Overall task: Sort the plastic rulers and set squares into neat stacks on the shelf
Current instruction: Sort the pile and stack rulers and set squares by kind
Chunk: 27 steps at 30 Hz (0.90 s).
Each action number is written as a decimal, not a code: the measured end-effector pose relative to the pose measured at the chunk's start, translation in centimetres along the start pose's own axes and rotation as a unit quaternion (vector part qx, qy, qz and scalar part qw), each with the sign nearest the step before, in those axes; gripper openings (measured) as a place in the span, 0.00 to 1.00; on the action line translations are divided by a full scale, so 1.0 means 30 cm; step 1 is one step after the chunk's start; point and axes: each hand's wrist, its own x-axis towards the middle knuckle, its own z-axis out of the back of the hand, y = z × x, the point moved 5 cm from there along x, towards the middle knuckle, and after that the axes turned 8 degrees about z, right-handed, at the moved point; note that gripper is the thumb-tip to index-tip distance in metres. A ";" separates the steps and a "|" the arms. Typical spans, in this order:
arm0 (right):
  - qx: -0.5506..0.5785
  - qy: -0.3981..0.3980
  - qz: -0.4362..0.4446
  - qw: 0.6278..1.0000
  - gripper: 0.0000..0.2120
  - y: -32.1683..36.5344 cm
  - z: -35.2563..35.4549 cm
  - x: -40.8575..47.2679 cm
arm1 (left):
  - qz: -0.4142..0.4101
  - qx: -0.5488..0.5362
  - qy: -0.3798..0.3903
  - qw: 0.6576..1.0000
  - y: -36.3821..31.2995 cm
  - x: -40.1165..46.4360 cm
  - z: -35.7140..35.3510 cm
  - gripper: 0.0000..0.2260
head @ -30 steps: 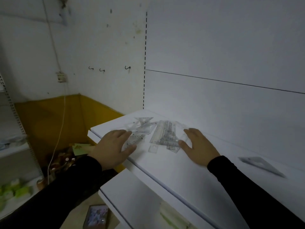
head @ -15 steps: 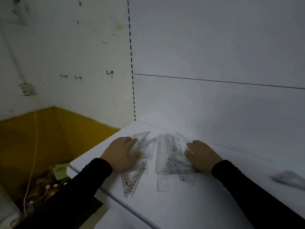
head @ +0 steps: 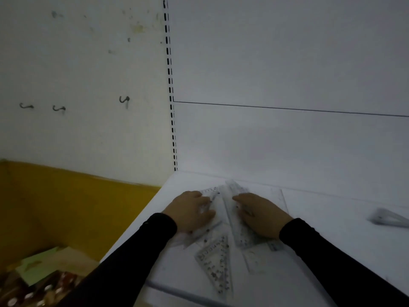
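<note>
Where the white shelf (head: 332,251) comes nearest, a clear set square (head: 215,262) lies loose; farther in, the left hand (head: 190,212) and right hand (head: 260,214) press flat, fingers spread, on the transparent rulers (head: 230,196).

On the flat white shelf (head: 321,251), a loose pile of clear plastic rulers and set squares (head: 230,218) lies near the back left corner, with the left hand (head: 190,212) on its left part and the right hand (head: 260,214) on its right. A clear triangular set square (head: 215,260) lies just in front of the hands, and another set square (head: 388,218) lies well apart at the far right.
</note>
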 end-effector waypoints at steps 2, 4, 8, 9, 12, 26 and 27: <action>0.020 -0.034 -0.001 0.999 0.22 0.013 0.002 -0.005 | -0.027 -0.030 0.010 0.999 0.002 0.008 0.005 0.21; 0.030 -0.096 -0.009 0.995 0.19 0.012 0.017 -0.010 | -0.041 -0.052 -0.006 0.998 0.023 0.024 0.019 0.17; -0.004 -0.126 -0.046 0.991 0.18 -0.014 0.030 -0.018 | -0.025 -0.064 -0.022 0.997 0.050 0.032 0.030 0.18; -0.006 -0.104 -0.048 0.993 0.18 -0.011 0.019 -0.014 | -0.022 -0.057 -0.015 0.998 0.053 0.034 0.024 0.19; -0.001 -0.124 -0.052 0.991 0.18 -0.021 0.016 0.001 | -0.012 -0.020 0.010 1.000 0.053 0.052 0.014 0.17; 0.045 -0.040 -0.201 0.978 0.26 -0.207 0.051 0.163 | 0.023 -0.022 -0.025 0.999 0.098 0.106 0.020 0.12; 0.050 -0.020 -0.213 0.976 0.25 -0.217 0.055 0.172 | 0.023 -0.018 -0.025 0.999 0.099 0.105 0.023 0.12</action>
